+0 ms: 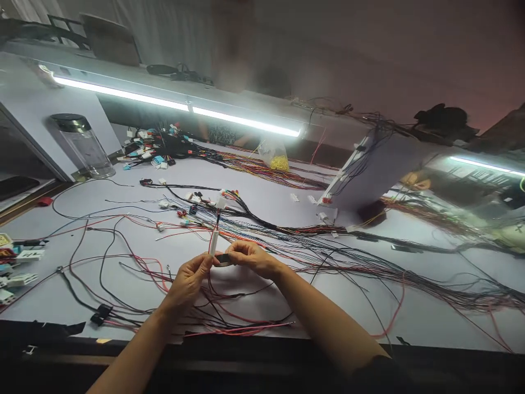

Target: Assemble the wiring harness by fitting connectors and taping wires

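Left hand point(189, 280) and right hand point(251, 257): meeting above the near middle of the white table point(414, 317), fingers curled shut, both pinching a small black piece of tape point(223, 259) between them. White tube point(214, 242): upright at the left fingertips, on a wire. Surroundings: loose red and black wires point(229, 320) beneath the hands; wire bundle point(369, 262) to the right; clear jar point(84, 145) far left.

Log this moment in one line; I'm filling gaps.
left hand: pinches black connector | right hand: pinches same | white sleeve: above | table: loose wires
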The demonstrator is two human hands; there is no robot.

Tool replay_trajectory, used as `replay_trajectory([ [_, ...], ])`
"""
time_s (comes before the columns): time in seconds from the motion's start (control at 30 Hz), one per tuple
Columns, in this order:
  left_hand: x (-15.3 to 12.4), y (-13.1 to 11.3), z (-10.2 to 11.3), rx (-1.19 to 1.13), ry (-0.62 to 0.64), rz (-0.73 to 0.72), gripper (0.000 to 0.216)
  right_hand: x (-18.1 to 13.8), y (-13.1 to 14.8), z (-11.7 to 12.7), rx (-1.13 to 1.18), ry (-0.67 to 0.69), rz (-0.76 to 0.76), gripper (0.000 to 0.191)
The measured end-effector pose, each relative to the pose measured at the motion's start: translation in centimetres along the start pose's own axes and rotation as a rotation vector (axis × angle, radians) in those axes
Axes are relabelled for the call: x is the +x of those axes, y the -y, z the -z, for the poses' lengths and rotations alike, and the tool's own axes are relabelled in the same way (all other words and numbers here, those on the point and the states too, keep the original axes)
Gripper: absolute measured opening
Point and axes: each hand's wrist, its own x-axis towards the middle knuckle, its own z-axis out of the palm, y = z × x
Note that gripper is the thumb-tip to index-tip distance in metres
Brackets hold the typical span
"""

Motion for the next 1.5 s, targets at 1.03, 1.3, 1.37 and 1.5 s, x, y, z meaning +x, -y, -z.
replay_trajectory([
  [1.03, -0.2, 0.5, -0.1, 0.155, -0.084, -0.145, 0.029, 0.2, 0.9, -4.2, -1.648, -0.257, 0.31, 0.028],
  [1.3, -0.2, 0.6, 0.0, 0.188, -0.088, -0.18, 0.026, 0.2, 0.7, -3.6, -1.468, -0.366, 0.291, 0.017],
  [1.37, -0.3, 0.6, -0.1, 0.197, -0.091, -0.187, 0.025, 0.1, 0.7, -3.3, -1.365, -0.387, 0.275, 0.016],
  [1.5, -0.4, 0.4, -0.1, 0.21, -0.103, -0.203, 0.025, -0.1, 0.7, -3.0, -1.179, -0.428, 0.237, 0.014],
])
